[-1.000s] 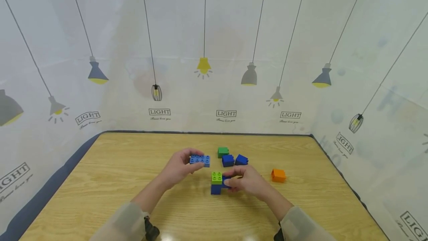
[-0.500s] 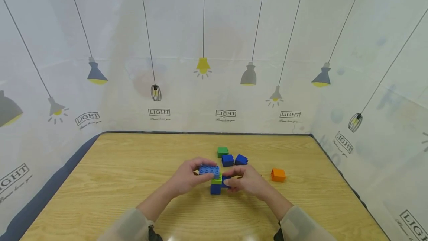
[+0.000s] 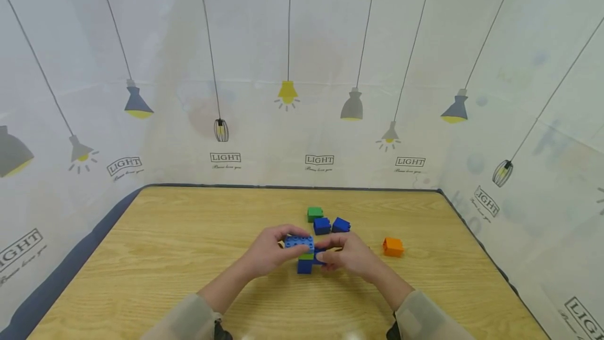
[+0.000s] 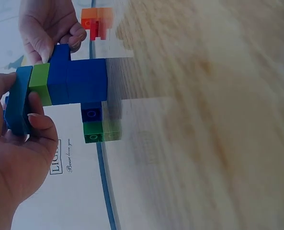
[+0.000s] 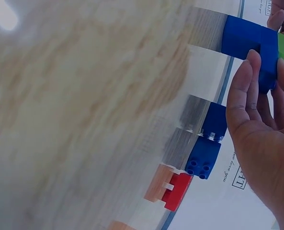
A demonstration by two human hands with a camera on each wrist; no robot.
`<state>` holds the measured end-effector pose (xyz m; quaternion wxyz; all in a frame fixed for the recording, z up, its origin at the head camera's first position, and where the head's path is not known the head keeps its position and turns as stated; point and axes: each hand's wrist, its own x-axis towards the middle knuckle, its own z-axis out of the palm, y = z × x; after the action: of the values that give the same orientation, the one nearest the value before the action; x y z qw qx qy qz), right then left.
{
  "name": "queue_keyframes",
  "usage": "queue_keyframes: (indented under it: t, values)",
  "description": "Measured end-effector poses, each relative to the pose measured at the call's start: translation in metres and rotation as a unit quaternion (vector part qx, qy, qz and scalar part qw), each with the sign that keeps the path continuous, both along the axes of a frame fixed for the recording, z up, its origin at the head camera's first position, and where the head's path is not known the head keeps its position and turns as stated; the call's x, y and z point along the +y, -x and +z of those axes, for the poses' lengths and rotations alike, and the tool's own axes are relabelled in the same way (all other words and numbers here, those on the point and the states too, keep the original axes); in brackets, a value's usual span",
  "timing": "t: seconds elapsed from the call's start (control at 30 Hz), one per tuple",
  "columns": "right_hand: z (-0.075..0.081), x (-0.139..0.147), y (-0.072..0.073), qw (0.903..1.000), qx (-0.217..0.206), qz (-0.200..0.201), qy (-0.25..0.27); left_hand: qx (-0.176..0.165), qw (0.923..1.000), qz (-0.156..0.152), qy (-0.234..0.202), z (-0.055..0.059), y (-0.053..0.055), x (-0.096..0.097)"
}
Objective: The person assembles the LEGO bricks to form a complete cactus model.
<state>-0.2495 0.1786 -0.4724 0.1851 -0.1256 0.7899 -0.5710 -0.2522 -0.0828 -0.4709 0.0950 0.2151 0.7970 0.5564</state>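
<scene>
My left hand (image 3: pixel 270 252) grips a light blue building brick (image 3: pixel 293 242), studs up, by its far and near sides. That brick lies over a lime green brick (image 3: pixel 306 257), directly against it in the left wrist view. Under the lime brick are stacked dark blue bricks (image 4: pixel 86 80), the lowest standing on the table. With thumb and fingers my right hand (image 3: pixel 351 257) pinches the dark blue brick (image 5: pixel 268 72) that juts out to the right below the lime one. The light blue brick hides the lime brick's studs.
Behind the stack sit a green brick (image 3: pixel 314 214) and two more dark blue bricks (image 3: pixel 322 226). An orange brick (image 3: pixel 393 246) lies to the right. A red brick (image 5: pixel 178 191) shows in the right wrist view. A printed curtain (image 3: pixel 264 135) borders the wooden table (image 3: pixel 198 224).
My left hand has brought the light blue brick rightward and nearer, from beside the stack to over the lime brick, then lower. The right hand has stayed at the stack.
</scene>
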Motion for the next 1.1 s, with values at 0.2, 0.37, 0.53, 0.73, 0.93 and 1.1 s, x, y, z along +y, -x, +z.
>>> queue_keyframes:
  t: [0.2,0.37,0.53,0.73,0.93,1.1]
  values:
    - [-0.0001,-0.0006,0.0013,1.0,-0.001,0.002,-0.001,-0.012,0.9998,-0.011,-0.006,-0.0004,0.0005,-0.0003]
    - [0.0,0.0007,0.002,1.0,-0.003,0.003,0.001,-0.012,0.9997,-0.019,-0.006,-0.0018,0.0029,0.0001]
    - [0.0016,0.0018,0.0014,1.0,-0.002,0.004,-0.001,-0.012,0.9995,-0.027,-0.014,-0.0032,0.0057,0.0021]
    - [0.001,0.001,0.0013,0.9999,-0.008,0.004,0.005,-0.024,0.9988,-0.036,-0.02,-0.0028,0.0068,0.0016]
    - [-0.001,0.001,0.0008,1.0,-0.007,0.003,0.002,-0.014,0.9989,-0.044,-0.006,0.0001,0.0074,0.0008]
    - [-0.0013,0.0013,0.0007,1.0,-0.002,0.005,0.002,-0.007,0.9989,-0.047,-0.001,0.0007,0.0079,0.0005]
